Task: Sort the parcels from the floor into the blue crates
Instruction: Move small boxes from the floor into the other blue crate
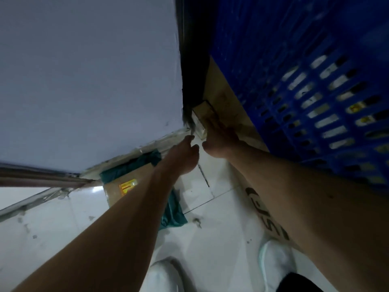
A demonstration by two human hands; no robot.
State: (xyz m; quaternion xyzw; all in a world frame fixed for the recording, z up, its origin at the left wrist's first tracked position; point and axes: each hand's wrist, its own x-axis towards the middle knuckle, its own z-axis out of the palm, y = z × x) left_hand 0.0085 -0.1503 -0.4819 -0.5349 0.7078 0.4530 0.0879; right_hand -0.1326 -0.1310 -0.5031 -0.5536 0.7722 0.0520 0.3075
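Evidently the sorting is only partly done, since parcels are left on the floor. At the left, against the foot of the white wall [84, 81], a brown parcel [116, 193] with a yellow label lies on the tiled floor [63, 228] with teal plastic [173, 213] around it. No hand touches it, and a forearm crosses over it. The left hand [182, 154] hangs just above the corner with its fingers loosely curled, holding nothing.

Just right of it, a small pale box [201, 114] sits wedged in the corner between the wall and a cardboard sheet [225, 93]. The right hand [221, 133] reaches onto this box, its fingers stretched flat along the top rather than wrapped round it, though blur softens the detail. This looks like the parcel now being fetched.

Farthest right stands the blue crate [315, 91]. Pale and yellow shapes show through its slots, probably parcels already sorted. At least two parcels remain to be lifted.
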